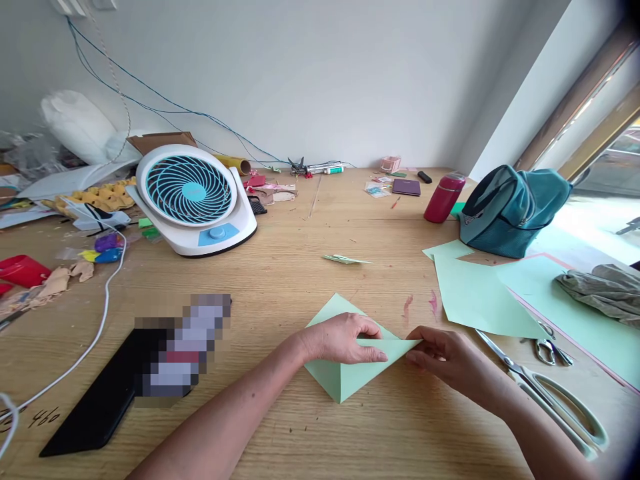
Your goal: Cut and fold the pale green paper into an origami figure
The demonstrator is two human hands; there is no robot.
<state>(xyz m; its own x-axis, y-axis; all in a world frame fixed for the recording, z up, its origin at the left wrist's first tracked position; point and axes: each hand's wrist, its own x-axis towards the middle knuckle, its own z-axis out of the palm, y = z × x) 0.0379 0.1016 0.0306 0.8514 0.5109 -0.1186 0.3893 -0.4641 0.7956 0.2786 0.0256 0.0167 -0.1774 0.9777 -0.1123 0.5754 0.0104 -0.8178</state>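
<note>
Wooden table [280,280]: two hands [345,339] [443,357] press one green paper [345,380].

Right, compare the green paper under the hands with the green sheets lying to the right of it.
The folded green paper is small, creased into a pointed shape and pinned by the left hand, with the right hand pinching its corner. The loose green sheets are larger, lie flat and unfolded, and no hand touches them. Both are the same pale green and rest on the wooden table.
</note>
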